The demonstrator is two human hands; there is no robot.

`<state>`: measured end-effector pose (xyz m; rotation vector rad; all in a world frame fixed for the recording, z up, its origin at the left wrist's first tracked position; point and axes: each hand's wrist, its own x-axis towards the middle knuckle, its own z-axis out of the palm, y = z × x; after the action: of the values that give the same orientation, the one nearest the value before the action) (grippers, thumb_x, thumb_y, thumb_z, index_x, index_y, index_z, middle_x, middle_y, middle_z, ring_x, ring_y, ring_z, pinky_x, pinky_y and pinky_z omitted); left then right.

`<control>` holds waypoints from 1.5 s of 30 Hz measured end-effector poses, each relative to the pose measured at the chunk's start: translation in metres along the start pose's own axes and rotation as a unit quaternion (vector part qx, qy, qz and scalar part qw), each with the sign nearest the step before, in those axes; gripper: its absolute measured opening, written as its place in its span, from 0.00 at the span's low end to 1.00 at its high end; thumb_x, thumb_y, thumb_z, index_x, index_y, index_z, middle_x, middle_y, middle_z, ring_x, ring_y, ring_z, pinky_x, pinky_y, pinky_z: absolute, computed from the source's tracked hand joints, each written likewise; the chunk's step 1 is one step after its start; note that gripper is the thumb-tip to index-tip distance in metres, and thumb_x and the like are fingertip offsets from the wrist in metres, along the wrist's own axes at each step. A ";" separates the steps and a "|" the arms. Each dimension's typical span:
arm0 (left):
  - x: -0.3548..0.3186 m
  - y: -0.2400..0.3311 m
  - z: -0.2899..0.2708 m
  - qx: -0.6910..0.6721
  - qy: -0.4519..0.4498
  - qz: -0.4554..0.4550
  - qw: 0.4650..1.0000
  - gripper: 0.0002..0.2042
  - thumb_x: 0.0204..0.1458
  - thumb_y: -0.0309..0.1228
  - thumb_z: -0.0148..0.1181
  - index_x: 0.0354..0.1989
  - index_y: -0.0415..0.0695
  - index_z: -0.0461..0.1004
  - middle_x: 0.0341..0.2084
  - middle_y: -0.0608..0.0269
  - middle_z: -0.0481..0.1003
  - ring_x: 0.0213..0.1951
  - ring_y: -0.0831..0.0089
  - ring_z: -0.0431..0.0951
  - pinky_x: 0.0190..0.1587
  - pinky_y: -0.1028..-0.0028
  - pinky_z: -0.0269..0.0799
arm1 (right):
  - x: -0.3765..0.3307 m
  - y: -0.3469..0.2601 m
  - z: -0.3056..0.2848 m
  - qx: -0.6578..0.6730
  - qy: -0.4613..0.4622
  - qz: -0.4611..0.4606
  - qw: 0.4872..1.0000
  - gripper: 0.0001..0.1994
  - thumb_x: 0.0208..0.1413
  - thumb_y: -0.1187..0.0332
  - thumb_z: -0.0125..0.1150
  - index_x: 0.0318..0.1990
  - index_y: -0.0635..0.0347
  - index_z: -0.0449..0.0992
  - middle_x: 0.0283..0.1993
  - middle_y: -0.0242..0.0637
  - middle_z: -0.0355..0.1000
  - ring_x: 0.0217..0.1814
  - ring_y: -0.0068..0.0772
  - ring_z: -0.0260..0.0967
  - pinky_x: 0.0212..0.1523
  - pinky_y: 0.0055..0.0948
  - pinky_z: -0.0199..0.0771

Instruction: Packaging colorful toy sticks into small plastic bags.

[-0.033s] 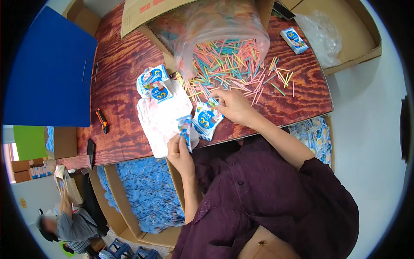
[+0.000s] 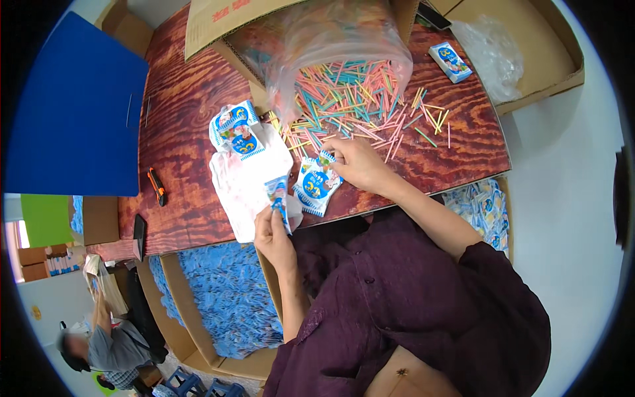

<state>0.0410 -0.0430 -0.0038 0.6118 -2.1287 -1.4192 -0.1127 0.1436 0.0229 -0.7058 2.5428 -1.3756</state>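
Packet [image 2: 278, 197] is pinched in my left hand [image 2: 274, 239], right hand [image 2: 360, 164] grips a second packet [image 2: 316, 183] up top, loose sticks [image 2: 347, 96] just beyond.

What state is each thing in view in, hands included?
Left hand: closed on the left packet.
Right hand: closed on the right packet's top corner.
Left packet: raised, tilted; seal unclear.
Right packet: on the table; seal unclear.
Large box: open, on its side.
Coloured sticks: loose, spilling out.
Lower-left carton: open, full of blue pieces.
Upper-right carton: open.
Clear plastic: crumpled.
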 end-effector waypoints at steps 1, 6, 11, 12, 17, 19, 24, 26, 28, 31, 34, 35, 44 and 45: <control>0.002 0.006 -0.001 -0.146 0.013 -0.117 0.982 0.06 0.54 0.19 0.55 0.38 0.34 0.76 0.39 0.54 0.76 0.39 0.66 0.75 0.45 0.70 0.69 | -0.001 0.002 0.002 0.012 -0.016 0.010 1.000 0.14 0.45 0.70 0.61 0.43 0.60 0.74 0.25 0.44 0.73 0.29 0.47 0.72 0.30 0.43 0.68; -0.006 0.019 0.001 0.011 -0.032 0.073 0.997 0.06 0.54 0.18 0.55 0.38 0.32 0.75 0.38 0.54 0.76 0.42 0.67 0.75 0.48 0.72 0.69 | -0.011 -0.006 0.014 0.017 -0.021 0.036 0.999 0.16 0.46 0.68 0.65 0.43 0.61 0.73 0.29 0.42 0.74 0.32 0.46 0.73 0.33 0.42 0.70; -0.012 0.012 0.011 0.158 -0.095 0.182 0.966 0.05 0.48 0.19 0.60 0.35 0.35 0.77 0.40 0.53 0.75 0.43 0.61 0.72 0.46 0.67 0.68 | -0.006 -0.003 0.032 -0.021 0.085 -0.054 0.995 0.19 0.47 0.70 0.64 0.48 0.60 0.73 0.43 0.42 0.72 0.43 0.42 0.71 0.42 0.38 0.70; -0.015 0.013 0.014 0.156 -0.094 0.172 0.968 0.06 0.47 0.19 0.62 0.34 0.38 0.77 0.41 0.55 0.75 0.44 0.59 0.72 0.50 0.64 0.65 | -0.005 -0.006 0.026 -0.070 0.091 -0.081 0.990 0.20 0.46 0.70 0.65 0.48 0.60 0.73 0.46 0.41 0.71 0.48 0.42 0.68 0.45 0.38 0.69; -0.023 0.012 0.022 0.177 -0.071 0.208 0.959 0.07 0.45 0.20 0.63 0.33 0.42 0.78 0.44 0.56 0.74 0.47 0.54 0.71 0.59 0.54 0.60 | 0.002 0.002 0.026 -0.080 0.025 -0.232 0.969 0.27 0.41 0.69 0.67 0.54 0.57 0.72 0.57 0.37 0.68 0.54 0.43 0.62 0.56 0.40 0.64; -0.024 0.005 0.022 0.194 -0.066 0.223 0.953 0.07 0.45 0.20 0.63 0.33 0.42 0.77 0.44 0.56 0.74 0.47 0.53 0.72 0.60 0.52 0.59 | 0.004 0.003 0.026 -0.087 -0.012 -0.228 0.970 0.28 0.40 0.69 0.67 0.55 0.56 0.72 0.58 0.37 0.68 0.54 0.43 0.62 0.56 0.40 0.64; -0.012 -0.002 0.013 0.219 -0.051 0.236 0.945 0.06 0.49 0.20 0.59 0.36 0.40 0.76 0.44 0.54 0.75 0.47 0.55 0.73 0.62 0.48 0.57 | 0.006 0.000 0.020 -0.108 -0.063 -0.211 0.969 0.28 0.39 0.68 0.68 0.54 0.56 0.72 0.51 0.36 0.72 0.54 0.42 0.62 0.56 0.40 0.63; -0.010 0.002 0.009 0.205 -0.053 0.218 0.953 0.06 0.49 0.18 0.58 0.36 0.38 0.76 0.43 0.54 0.75 0.46 0.57 0.74 0.59 0.54 0.60 | 0.003 -0.003 0.019 -0.183 -0.050 -0.220 0.957 0.24 0.39 0.67 0.68 0.48 0.56 0.74 0.48 0.36 0.70 0.54 0.42 0.61 0.54 0.40 0.61; -0.012 -0.001 0.006 0.141 -0.063 0.152 0.976 0.05 0.52 0.17 0.56 0.36 0.36 0.75 0.42 0.54 0.75 0.44 0.63 0.74 0.49 0.67 0.68 | -0.003 0.001 0.020 -0.171 -0.044 -0.212 0.961 0.22 0.39 0.66 0.68 0.45 0.56 0.74 0.47 0.37 0.68 0.55 0.42 0.60 0.53 0.40 0.60; -0.027 0.007 0.009 0.095 -0.041 0.141 0.985 0.05 0.53 0.18 0.56 0.36 0.36 0.76 0.42 0.55 0.74 0.44 0.65 0.73 0.43 0.71 0.69 | -0.007 0.000 0.021 -0.160 -0.022 -0.210 0.964 0.18 0.39 0.64 0.68 0.41 0.56 0.74 0.48 0.38 0.65 0.56 0.43 0.59 0.53 0.41 0.59; -0.029 0.018 0.011 0.151 -0.099 0.215 0.960 0.07 0.46 0.17 0.61 0.34 0.39 0.76 0.37 0.57 0.76 0.42 0.61 0.72 0.45 0.67 0.67 | -0.005 0.003 0.024 -0.162 0.006 -0.225 0.961 0.17 0.40 0.63 0.68 0.40 0.57 0.74 0.49 0.39 0.64 0.57 0.44 0.58 0.55 0.41 0.58; -0.026 0.020 0.013 0.169 -0.122 0.229 0.951 0.07 0.44 0.18 0.61 0.33 0.39 0.76 0.36 0.58 0.76 0.41 0.59 0.72 0.45 0.66 0.66 | -0.002 0.005 0.027 -0.162 0.016 -0.235 0.958 0.17 0.41 0.63 0.68 0.40 0.57 0.74 0.49 0.39 0.65 0.57 0.44 0.58 0.55 0.41 0.57; -0.014 0.022 0.016 0.184 -0.100 0.253 0.945 0.07 0.44 0.18 0.62 0.33 0.40 0.75 0.36 0.57 0.75 0.39 0.59 0.72 0.42 0.66 0.66 | 0.020 0.022 0.001 -0.088 0.104 -0.215 0.967 0.11 0.50 0.66 0.62 0.40 0.61 0.76 0.42 0.40 0.71 0.51 0.44 0.64 0.53 0.41 0.63; -0.016 0.023 0.014 0.157 -0.087 0.236 0.955 0.07 0.45 0.17 0.61 0.33 0.39 0.75 0.36 0.56 0.75 0.39 0.60 0.72 0.41 0.67 0.67 | 0.027 0.030 -0.011 -0.089 0.132 -0.202 0.966 0.10 0.51 0.67 0.60 0.39 0.62 0.76 0.41 0.41 0.71 0.49 0.45 0.65 0.52 0.40 0.64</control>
<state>0.0425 -0.0150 0.0109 0.0656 -2.4494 -0.9066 -0.1502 0.1528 0.0062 -1.2047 2.8731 -1.4477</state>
